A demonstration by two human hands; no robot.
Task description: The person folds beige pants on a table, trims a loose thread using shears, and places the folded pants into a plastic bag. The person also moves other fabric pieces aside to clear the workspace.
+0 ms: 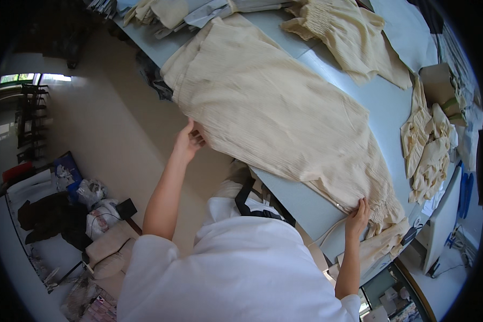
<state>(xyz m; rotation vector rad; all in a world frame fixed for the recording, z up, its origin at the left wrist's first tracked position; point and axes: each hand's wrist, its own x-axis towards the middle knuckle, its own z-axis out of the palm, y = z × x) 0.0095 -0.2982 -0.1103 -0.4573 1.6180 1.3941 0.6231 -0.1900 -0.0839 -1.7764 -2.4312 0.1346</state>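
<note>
We count one bare left hand (189,142), one bare right hand (357,219), two bare forearms (163,196), one white short-sleeved shirt (241,268), one long spread cream crinkled-fabric garment (273,102), and crumpled cream cloth pieces (354,40) we cannot number.

1. A long cream crinkle-cloth garment (273,102) is spread on the pale table (381,104), its length laid from 10 o'clock to 4 o'clock.
2. The broad end (196,67) is placed toward 10 o'clock, where layered edges are seen.
3. Along its 8 o'clock side, the cloth is extended past the table edge.
4. The narrower 4 o'clock end is gathered by shirring (389,206).
5. The middle is laid nearly flat, marked by shallow creases.
</note>
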